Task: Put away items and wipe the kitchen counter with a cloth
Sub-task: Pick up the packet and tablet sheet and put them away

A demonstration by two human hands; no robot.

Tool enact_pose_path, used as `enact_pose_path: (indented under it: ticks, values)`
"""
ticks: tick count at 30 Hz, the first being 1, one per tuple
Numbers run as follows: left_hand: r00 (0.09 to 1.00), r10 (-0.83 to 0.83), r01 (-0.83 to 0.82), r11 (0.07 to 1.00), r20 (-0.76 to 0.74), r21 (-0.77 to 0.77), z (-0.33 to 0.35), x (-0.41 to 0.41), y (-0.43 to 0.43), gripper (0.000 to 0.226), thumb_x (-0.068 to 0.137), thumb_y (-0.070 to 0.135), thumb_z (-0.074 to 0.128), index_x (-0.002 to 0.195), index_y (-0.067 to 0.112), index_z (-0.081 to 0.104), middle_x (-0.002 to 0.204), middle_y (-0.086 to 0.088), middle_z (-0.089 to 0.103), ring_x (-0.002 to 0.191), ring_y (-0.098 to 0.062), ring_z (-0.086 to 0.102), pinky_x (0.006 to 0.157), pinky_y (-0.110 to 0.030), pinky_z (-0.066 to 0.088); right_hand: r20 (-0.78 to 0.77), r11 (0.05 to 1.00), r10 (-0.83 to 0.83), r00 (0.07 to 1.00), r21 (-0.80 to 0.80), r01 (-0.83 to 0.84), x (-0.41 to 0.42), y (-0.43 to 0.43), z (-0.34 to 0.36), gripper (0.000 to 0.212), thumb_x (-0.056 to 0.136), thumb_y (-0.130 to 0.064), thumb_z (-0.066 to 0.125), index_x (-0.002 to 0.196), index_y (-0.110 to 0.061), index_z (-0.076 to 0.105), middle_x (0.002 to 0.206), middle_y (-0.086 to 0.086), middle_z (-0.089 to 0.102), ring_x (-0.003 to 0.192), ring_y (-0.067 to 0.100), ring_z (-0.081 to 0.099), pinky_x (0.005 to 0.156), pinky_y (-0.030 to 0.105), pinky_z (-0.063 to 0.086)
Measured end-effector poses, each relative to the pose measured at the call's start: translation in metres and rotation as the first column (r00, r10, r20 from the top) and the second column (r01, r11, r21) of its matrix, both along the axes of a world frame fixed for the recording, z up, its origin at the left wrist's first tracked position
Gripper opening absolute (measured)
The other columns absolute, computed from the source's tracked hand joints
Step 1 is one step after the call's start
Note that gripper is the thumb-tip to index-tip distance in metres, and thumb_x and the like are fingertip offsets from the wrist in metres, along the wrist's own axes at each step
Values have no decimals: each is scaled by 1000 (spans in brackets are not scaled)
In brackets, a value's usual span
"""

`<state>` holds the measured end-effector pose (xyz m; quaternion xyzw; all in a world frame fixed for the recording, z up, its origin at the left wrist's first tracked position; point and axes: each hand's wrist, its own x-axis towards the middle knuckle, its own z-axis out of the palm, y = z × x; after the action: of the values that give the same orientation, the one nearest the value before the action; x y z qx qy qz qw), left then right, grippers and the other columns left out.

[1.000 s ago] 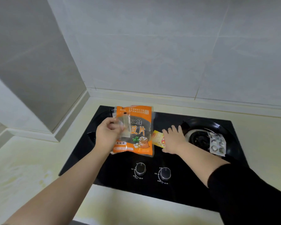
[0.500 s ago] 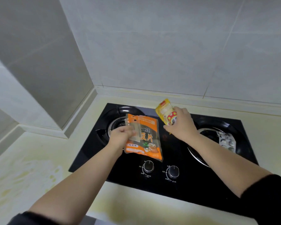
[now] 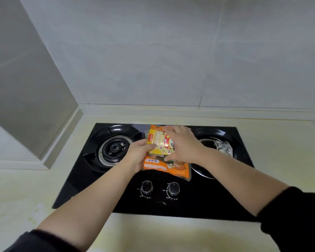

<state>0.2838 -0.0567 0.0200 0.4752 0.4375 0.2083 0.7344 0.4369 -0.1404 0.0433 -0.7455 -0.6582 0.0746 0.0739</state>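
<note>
Two bare hands hold two snack packets together above a black gas stove.

The left hand [image 3: 138, 157] grips the left edge of an orange packet [image 3: 164, 168], thumb on top and pressing the edge of a yellow packet [image 3: 158, 144] that lies flat on it. The right hand [image 3: 184, 144] grasps the yellow packet from the right, fingers reaching over its far edge and thumb at its near edge. Both packets are held over the middle of the stove [image 3: 189, 202], between the left burner [image 3: 115, 148] and the right burner [image 3: 207, 142]. A silver blister pack [image 3: 224, 148] lies on the right burner, just beside the right wrist. Two knobs [image 3: 147, 187] sit at the stove's front. A pale yellow counter [image 3: 25, 197] surrounds the stove, with a tiled wall [image 3: 153, 60] behind.
</note>
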Motion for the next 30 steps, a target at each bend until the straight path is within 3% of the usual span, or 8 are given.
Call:
enact_pose_path:
  ticks: [2, 4, 6, 9, 15, 23, 27, 30]
  values:
    - [998, 55, -55, 998, -6, -9, -3, 9, 0, 12, 89, -4, 56, 97, 0, 65, 86, -17, 71, 60, -23, 68, 49, -29, 55, -235, 986, -121, 964, 84, 144, 10, -9, 1, 92, 79, -55, 65, 150, -20, 18, 151, 1, 26, 139, 21, 20, 116, 41, 17]
    - [996, 82, -83, 996, -22, -21, -8, 17, -1, 13, 89, -2, 57, 100, 1, 65, 91, -18, 72, 71, -30, 68, 62, -40, 59, -370, 912, -293, 882, 169, 374, 36, -21, -5, 74, 88, -46, 59, 147, -16, 26, 149, 4, 32, 139, 22, 25, 115, 40, 23]
    - [995, 97, -98, 995, -36, -29, -12, 23, -2, 14, 89, 0, 58, 102, 1, 64, 97, -19, 72, 79, -34, 66, 72, -44, 56, -302, 814, -507, 807, 140, 564, 71, -35, -20, 63, 91, -40, 57, 142, -11, 34, 143, 10, 39, 133, 27, 34, 107, 39, 33]
    - [995, 97, -99, 993, -36, -58, -16, 33, -8, 16, 90, 1, 58, 105, 0, 63, 96, -17, 72, 80, -33, 67, 78, -46, 54, -147, 677, -736, 661, -116, 727, 113, -55, -51, 72, 88, -46, 59, 140, -5, 31, 140, 18, 38, 129, 35, 36, 100, 43, 37]
    - [991, 123, -128, 986, -54, -102, -23, 41, -15, 12, 91, 5, 59, 102, 6, 63, 94, -13, 73, 81, -32, 71, 81, -51, 55, -164, 564, -826, 540, -255, 785, 128, -58, -88, 89, 79, -48, 69, 142, -6, 22, 142, 19, 33, 129, 38, 37, 99, 43, 38]
    - [985, 159, -164, 984, -71, -64, -19, 36, -16, 12, 92, 6, 58, 103, 6, 63, 97, -14, 72, 86, -35, 70, 80, -50, 56, -126, 592, -806, 578, -146, 793, 124, -47, -92, 76, 80, -33, 70, 139, -12, 28, 136, 15, 39, 121, 33, 44, 92, 41, 42]
    - [976, 210, -211, 977, -52, -33, -20, 30, -19, 15, 91, 4, 59, 105, 4, 62, 99, -16, 72, 87, -34, 70, 79, -50, 56, -356, 706, -618, 701, 140, 694, 107, -36, -73, 61, 80, -30, 64, 135, -19, 39, 129, 8, 42, 114, 28, 47, 91, 41, 45]
    - [965, 260, -262, 964, -35, -44, -20, 14, -20, 17, 91, 7, 59, 108, 5, 62, 99, -15, 72, 87, -35, 70, 75, -49, 57, -609, 777, -305, 732, 286, 561, 75, -22, -48, 55, 83, -29, 68, 133, -20, 46, 127, -2, 40, 110, 12, 48, 85, 17, 43]
